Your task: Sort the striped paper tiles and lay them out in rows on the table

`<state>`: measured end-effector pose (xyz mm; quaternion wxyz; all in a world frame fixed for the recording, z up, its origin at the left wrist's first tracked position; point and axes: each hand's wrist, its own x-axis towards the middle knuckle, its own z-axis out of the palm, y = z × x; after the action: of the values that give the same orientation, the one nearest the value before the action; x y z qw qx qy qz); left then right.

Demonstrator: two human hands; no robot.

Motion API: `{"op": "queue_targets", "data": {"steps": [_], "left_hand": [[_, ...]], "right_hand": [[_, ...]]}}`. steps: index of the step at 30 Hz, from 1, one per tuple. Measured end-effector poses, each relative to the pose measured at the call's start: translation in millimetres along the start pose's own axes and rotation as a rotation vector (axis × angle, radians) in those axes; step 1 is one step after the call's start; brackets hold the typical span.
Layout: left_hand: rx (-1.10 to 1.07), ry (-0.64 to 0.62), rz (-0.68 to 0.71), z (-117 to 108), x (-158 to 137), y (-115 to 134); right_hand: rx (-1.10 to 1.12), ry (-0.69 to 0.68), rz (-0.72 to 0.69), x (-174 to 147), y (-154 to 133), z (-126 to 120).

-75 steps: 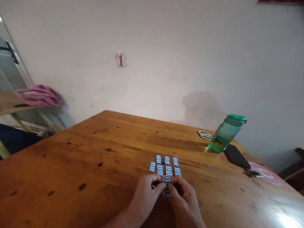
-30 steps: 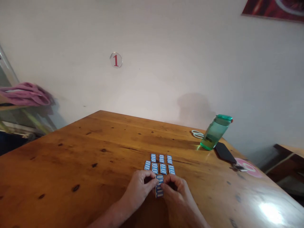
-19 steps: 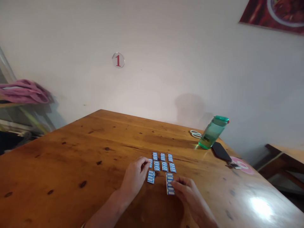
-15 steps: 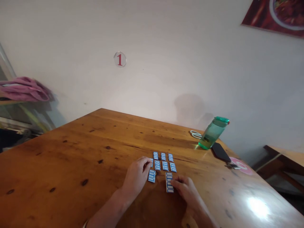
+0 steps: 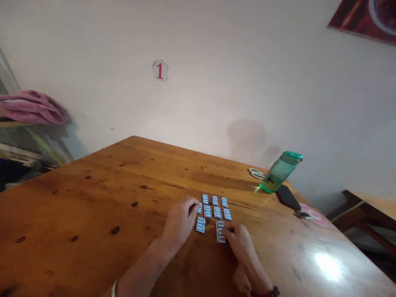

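Several small blue-and-white striped cards lie on the wooden table (image 5: 102, 194) in rough rows, with one middle card (image 5: 207, 211) between my hands. My left hand (image 5: 181, 218) is closed in a pinch at a blue-and-white card (image 5: 199, 208) at the left end of the middle row, covering part of it. Just below lies another card (image 5: 200, 225), apart from the fingers. My right hand (image 5: 241, 241) pinches the right edge of a longer blue-and-white piece (image 5: 220, 232) in the nearest row. Whether that piece is one card or two overlapping ones, I cannot tell.
A green water bottle (image 5: 280, 172) stands at the back right, with a white cable loop (image 5: 256, 173) behind it. Beside it are a black phone (image 5: 287, 197), keys (image 5: 302, 213) and a pink round mat (image 5: 318, 216). The wall (image 5: 198, 107) borders the table's far edge.
The view has shifted slightly, so the cards appear a little higher. Both hands stay at the same cards, with no clear change in their grip.
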<state>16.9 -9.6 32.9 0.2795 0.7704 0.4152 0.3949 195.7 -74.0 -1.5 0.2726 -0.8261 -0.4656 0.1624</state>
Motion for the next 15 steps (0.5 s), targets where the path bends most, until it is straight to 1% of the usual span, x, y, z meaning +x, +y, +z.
{"op": "queue_targets", "data": {"steps": [8, 15], "left_hand": [[0.013, -0.005, -0.01, -0.3, 0.1, 0.4], [0.057, -0.012, -0.025, 0.6, 2.3, -4.7]], "right_hand": [[-0.208, 0.037, -0.03, -2.4, -2.0, 4.2], [-0.261, 0.067, -0.088, -4.1, -1.5, 8.3]]}}
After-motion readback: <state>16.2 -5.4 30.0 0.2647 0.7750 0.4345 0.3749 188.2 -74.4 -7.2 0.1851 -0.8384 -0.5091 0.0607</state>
